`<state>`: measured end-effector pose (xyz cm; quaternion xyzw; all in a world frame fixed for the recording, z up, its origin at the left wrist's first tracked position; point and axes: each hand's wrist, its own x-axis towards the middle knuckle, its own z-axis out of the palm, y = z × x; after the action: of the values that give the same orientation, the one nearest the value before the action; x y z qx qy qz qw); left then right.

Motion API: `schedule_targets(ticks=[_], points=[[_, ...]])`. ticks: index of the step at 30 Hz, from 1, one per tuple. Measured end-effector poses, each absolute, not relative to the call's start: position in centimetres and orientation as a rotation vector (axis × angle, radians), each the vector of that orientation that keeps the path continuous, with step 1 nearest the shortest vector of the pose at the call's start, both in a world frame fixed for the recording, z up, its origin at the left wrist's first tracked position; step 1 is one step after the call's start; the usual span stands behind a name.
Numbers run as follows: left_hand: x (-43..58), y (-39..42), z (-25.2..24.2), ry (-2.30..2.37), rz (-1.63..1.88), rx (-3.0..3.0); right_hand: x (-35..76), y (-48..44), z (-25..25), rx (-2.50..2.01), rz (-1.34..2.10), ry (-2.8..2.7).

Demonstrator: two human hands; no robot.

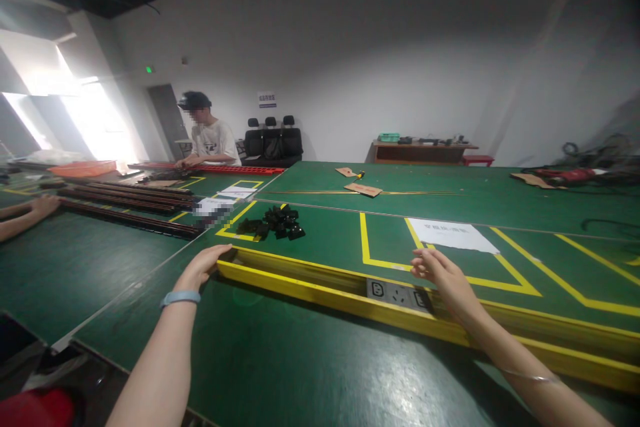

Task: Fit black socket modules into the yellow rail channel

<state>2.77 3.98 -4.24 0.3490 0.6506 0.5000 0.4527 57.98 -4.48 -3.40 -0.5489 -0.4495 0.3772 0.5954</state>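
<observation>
A long yellow metal channel [300, 283] lies across the green table in front of me, its open side up. My left hand [206, 265] is wrapped round the channel's left end. Inside the channel sits a grey socket module [399, 295] with several outlets. Just above that module and to its right is my right hand [440, 272], its fingers curled and pressed together; whatever they hold, if anything, is too small to make out. Behind the channel's left part lies a pile of small black plastic parts [280, 221].
Yellow tape and a white paper sheet [453, 235] mark the green table [320, 360]. Dark rails [135, 203] lie at left, near another person's hand [43, 208]. A co-worker [215, 140] stands behind a red rail [250, 170]. Cardboard pieces [364, 189] and a red power tool [575, 175] lie farther back.
</observation>
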Motion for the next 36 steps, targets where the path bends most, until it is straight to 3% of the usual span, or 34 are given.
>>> schedule_targets(ticks=[6,15,36], points=[[2.2,3.9,-4.5,1.671,1.136,1.076,57.8,-4.7,-3.0,-1.279,0.872,-1.058],[2.5,3.9,-2.3,2.409,0.849,1.606,57.8,-4.6,-3.1,-1.281,0.865,-1.060],[10.2,0.6,0.7,2.661,0.488,2.002,57.7,-4.9,-2.8,-1.263,0.861,-1.072]])
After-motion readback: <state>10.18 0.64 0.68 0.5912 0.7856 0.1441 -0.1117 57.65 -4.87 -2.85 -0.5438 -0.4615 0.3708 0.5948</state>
